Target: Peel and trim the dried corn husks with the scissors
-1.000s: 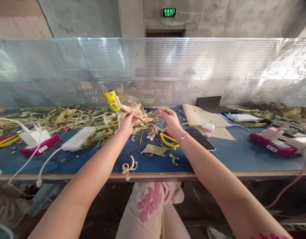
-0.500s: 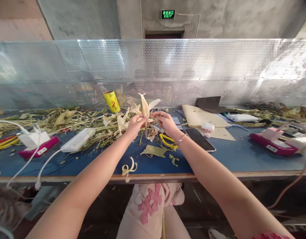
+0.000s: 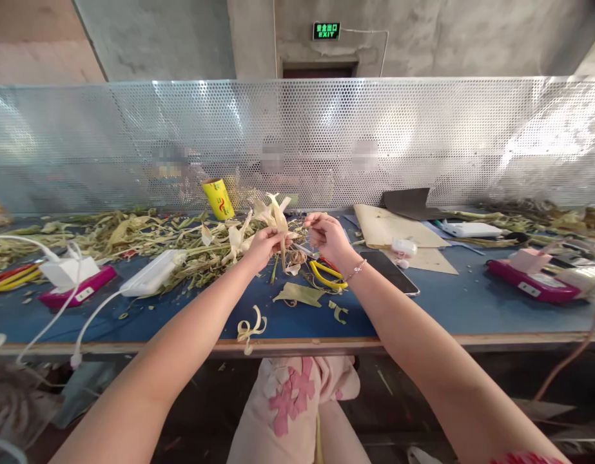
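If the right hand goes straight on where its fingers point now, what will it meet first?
Probably the pale dry leaf held upright in the left hand: the right hand points left toward it, though one view keeps depth unclear.

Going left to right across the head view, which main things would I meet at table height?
White plug, white rectangular block, yellow tube, left hand, right hand, small white case, flat white device, pink plug.

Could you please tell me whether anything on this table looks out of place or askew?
The yellow tube leans leftward rather than standing upright, and a curled husk strip reaches onto the table's front edge.
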`<state>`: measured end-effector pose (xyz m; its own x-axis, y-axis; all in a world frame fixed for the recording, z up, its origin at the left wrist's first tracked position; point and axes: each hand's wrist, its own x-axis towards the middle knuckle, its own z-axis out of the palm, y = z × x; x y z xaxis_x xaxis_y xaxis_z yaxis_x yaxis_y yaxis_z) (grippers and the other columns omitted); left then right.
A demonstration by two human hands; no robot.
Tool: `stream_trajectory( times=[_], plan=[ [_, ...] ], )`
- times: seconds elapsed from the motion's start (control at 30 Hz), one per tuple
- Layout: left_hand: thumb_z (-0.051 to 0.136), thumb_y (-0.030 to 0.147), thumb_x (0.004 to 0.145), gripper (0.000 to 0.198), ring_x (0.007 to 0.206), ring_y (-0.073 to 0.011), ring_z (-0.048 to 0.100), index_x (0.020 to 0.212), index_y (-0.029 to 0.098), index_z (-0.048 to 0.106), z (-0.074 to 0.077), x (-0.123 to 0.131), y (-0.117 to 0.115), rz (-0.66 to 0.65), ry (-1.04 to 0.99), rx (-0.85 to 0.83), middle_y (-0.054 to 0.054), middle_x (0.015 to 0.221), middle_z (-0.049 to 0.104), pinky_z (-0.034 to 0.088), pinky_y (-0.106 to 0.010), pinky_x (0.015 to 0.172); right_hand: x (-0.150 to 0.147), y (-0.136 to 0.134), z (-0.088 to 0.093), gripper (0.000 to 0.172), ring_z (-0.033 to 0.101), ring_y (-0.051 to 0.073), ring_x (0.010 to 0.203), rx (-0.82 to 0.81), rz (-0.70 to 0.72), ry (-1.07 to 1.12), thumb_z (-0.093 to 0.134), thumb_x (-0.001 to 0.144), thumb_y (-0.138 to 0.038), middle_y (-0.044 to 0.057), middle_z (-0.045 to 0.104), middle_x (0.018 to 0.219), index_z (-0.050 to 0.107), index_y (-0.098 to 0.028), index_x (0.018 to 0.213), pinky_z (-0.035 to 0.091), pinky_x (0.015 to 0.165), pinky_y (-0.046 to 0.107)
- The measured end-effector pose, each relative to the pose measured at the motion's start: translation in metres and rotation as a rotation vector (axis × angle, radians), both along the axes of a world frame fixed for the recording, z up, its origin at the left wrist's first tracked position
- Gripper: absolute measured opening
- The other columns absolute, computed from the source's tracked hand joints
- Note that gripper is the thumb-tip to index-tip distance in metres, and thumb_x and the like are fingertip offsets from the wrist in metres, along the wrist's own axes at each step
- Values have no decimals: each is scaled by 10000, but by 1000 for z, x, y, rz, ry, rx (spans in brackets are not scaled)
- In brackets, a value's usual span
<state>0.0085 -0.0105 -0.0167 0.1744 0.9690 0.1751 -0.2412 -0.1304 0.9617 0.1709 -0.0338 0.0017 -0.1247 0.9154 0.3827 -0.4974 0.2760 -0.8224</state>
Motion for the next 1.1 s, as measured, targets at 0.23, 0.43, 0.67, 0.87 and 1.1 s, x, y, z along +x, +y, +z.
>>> stream_trajectory(
  times=[0.23,0.43,0.67,0.87,1.1],
  plan=[
    [637,105,695,113,555,-115,606,641,118,538,-4,-4,10,204,62,-58,-31,590,626,500,-245,599,4,-1,2,233,121,32,375,28,2,-1,401,579,-64,-43,607,695,535,-187,725,96,379,224],
    [726,209,611,197,541,-119,599,673,124,560,-2,1,3,138,61,8,-3,602,610,495,-255,573,-7,-2,-6,103,171,11,360,50,87,-149,541,646,-217,-29,593,651,585,-167,724,85,385,225],
    [803,283,474,365,532,-105,595,716,126,579,-3,3,3,110,-54,96,1,596,627,481,-233,555,-15,3,-13,186,242,19,366,70,-47,-347,628,628,-326,-47,529,518,591,-155,693,138,381,220],
    [814,263,447,372,517,-108,600,679,137,552,-3,6,0,128,-99,100,16,570,624,499,-241,563,-16,14,-20,187,492,87,529,96,-235,-446,636,617,-339,-5,597,595,590,-160,646,370,509,222],
    [795,224,489,311,516,-100,597,670,135,558,-1,6,-2,106,-93,54,17,560,625,504,-243,587,-17,22,-29,198,535,120,591,155,-340,-606,600,640,-359,12,618,630,591,-162,631,415,596,255]
  ],
)
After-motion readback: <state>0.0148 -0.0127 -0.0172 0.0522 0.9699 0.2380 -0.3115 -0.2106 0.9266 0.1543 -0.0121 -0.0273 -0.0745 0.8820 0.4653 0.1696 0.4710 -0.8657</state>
